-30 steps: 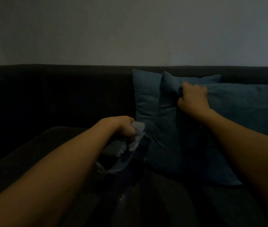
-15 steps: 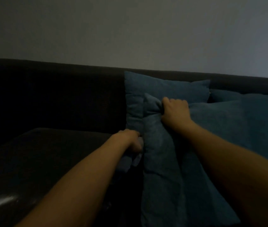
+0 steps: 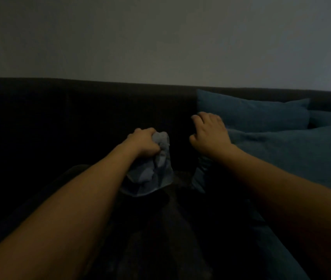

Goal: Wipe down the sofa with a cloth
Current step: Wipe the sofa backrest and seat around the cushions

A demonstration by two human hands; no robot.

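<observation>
Item: dark sofa [image 3: 79, 118], dim room, seen from above the person's arms. Backrest ran left to right across the far side; seat surface lay near, almost black, detail hard to read.

Item: pale cloth [image 3: 154, 166]. It was bunched in the left hand [image 3: 142, 143], fingers curled round its upper part, the loose remainder hanging down toward the seat. Whether the hanging end touched the seat could not be told.

Item: right hand [image 3: 209, 134]. It held nothing; fingers were loosely bent, knuckles up, lying at the left edge of the teal cushions [image 3: 261, 118], apparently touching the front one.

Item: teal cushions, stacked against the backrest at the right, one behind another.

Relation of note: the bare backrest lay directly beyond the cloth hand and stretched away to its left, long axis horizontal. The left hand was the nearer to it and already carried the cloth. Judgement: the next stroke would likely run along the backrest, leftward, with the right hand keeping the cushions aside.
</observation>
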